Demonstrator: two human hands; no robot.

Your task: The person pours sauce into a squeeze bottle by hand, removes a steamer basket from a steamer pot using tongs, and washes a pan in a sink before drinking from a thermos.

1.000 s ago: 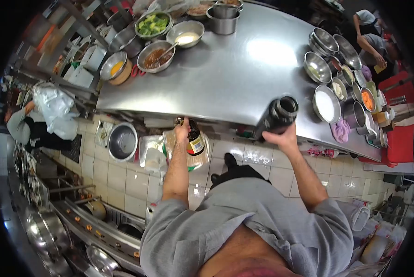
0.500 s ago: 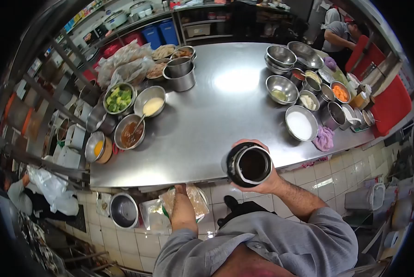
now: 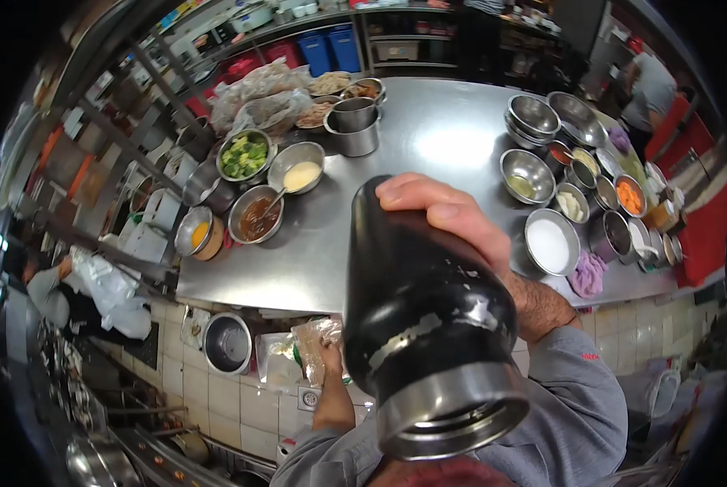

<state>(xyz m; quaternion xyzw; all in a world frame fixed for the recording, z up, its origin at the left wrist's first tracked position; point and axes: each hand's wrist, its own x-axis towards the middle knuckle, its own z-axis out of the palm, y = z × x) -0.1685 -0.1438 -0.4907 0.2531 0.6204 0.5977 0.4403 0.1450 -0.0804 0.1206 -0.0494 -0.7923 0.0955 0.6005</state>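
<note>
A black drinking flask (image 3: 428, 284) with chipped paint and a bare steel mouth is raised close in front of me. It is tilted, its mouth towards my face and its base towards the table. My right hand (image 3: 453, 215) is wrapped round its far end. What the flask holds is hidden. Lower down, by the table's front edge, my left hand (image 3: 329, 357) is against a clear plastic bag (image 3: 308, 345) with brownish contents. Its fingers are too small and partly hidden to show whether they grip the bag.
The steel table (image 3: 315, 272) carries bowls of broccoli (image 3: 245, 156), brown sauce (image 3: 258, 217) and white powder or liquid (image 3: 552, 242). A purple cloth (image 3: 588, 274) lies at right. An empty-looking steel bowl (image 3: 227, 344) stands low at left. Other people (image 3: 651, 85) are nearby.
My right hand has lifted the flask from near the table's front edge up towards my face and tipped it mouth-first to me. My view has shifted. My left hand stays low by the bag.
</note>
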